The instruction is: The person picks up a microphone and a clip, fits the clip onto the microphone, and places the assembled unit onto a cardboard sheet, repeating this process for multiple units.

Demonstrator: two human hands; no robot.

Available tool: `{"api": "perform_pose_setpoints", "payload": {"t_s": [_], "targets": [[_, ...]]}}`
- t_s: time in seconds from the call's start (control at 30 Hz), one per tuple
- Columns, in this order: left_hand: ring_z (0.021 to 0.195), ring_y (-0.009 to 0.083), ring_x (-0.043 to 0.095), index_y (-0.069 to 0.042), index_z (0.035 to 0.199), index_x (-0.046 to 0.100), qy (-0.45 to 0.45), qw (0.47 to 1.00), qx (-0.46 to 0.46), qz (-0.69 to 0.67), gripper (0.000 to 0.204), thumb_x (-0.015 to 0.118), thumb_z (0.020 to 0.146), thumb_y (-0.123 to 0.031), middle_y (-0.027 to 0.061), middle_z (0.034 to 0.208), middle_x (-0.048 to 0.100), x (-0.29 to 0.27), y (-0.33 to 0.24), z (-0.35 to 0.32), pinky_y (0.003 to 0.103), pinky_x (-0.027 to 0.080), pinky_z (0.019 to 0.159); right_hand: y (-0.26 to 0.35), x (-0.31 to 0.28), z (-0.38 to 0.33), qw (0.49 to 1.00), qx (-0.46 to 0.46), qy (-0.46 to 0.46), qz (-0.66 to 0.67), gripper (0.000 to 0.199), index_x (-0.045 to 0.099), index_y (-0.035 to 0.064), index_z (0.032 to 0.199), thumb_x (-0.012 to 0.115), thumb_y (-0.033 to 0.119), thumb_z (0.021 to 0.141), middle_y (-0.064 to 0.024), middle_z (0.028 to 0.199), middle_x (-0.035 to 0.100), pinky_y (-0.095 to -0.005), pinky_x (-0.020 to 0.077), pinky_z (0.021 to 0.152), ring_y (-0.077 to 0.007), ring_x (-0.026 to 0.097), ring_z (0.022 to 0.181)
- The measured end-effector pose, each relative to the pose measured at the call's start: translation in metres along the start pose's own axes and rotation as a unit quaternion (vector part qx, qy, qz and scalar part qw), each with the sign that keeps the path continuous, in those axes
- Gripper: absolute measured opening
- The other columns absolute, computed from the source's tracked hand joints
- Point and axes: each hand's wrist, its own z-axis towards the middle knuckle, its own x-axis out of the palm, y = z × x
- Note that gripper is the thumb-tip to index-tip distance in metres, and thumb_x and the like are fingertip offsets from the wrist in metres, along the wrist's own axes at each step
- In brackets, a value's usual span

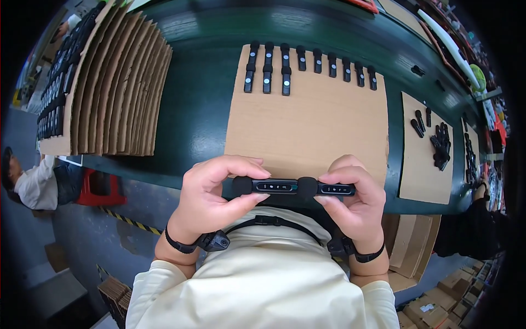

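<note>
My left hand (211,194) pinches one small black device with a round foam end (263,186), held lengthwise just above the table's near edge. Right beside it, my right hand (356,200) grips a second black device of the same kind (329,189); the two sit end to end in a line. Beyond my hands lies a brown cardboard sheet (307,126) with a row of several identical black devices (312,63) along its far edge, three of them doubled up at the left.
A fanned stack of cardboard sheets (118,82) holding more black devices lies at the left on the dark green table (197,109). Two smaller cardboard sheets (424,164) with loose black parts sit at right. A seated person (33,183) is at far left; cardboard boxes (433,312) at lower right.
</note>
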Motion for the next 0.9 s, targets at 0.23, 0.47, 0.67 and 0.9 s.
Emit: {"api": "perform_pose_setpoints", "payload": {"t_s": [0.23,0.47,0.67,0.9], "targets": [[0.095,0.0210,0.068,0.001,0.100,0.068,0.005,1.000,0.014,0.019,0.031,0.076,0.070,0.006,0.0117,0.097,0.071,0.000,0.001,0.001,0.031,0.052,0.086,0.000,-0.001,0.002,1.000,-0.015,0.007,-0.019,0.027,0.066,-0.0012,0.099,0.073,-0.006,0.073,-0.0100,0.088,0.061,-0.0254,0.0455,0.066,-0.0170,0.058,0.077],[0.092,0.0206,0.068,0.002,0.099,0.068,-0.014,0.999,0.012,0.034,0.031,0.078,0.070,0.004,0.0120,0.096,0.071,0.003,-0.002,0.006,0.029,0.053,0.082,-0.003,-0.002,0.004,1.000,-0.012,0.011,0.001,0.029,0.065,-0.0017,0.102,0.072,-0.007,0.074,-0.0113,0.091,0.060,-0.0256,0.0457,0.069,-0.0177,0.058,0.083],[0.091,0.0234,0.065,0.001,0.093,0.068,0.005,0.996,0.010,0.088,0.025,0.074,0.070,0.004,0.0117,0.092,0.070,0.009,-0.006,0.018,0.043,0.048,0.095,-0.005,0.001,0.001,0.998,0.013,-0.028,0.047,0.032,0.062,-0.0031,0.105,0.071,-0.008,0.075,-0.0137,0.099,0.058,-0.0263,0.0467,0.073,-0.0185,0.057,0.088],[0.092,0.0234,0.064,-0.002,0.094,0.066,0.012,0.992,0.041,0.121,0.027,0.070,0.069,0.007,0.0105,0.095,0.069,0.009,0.004,0.024,0.042,0.047,0.094,-0.005,0.000,0.003,0.994,-0.008,-0.087,0.061,0.036,0.061,-0.0049,0.109,0.066,-0.015,0.074,-0.0140,0.102,0.058,-0.0269,0.0492,0.076,-0.0189,0.058,0.088]]}}
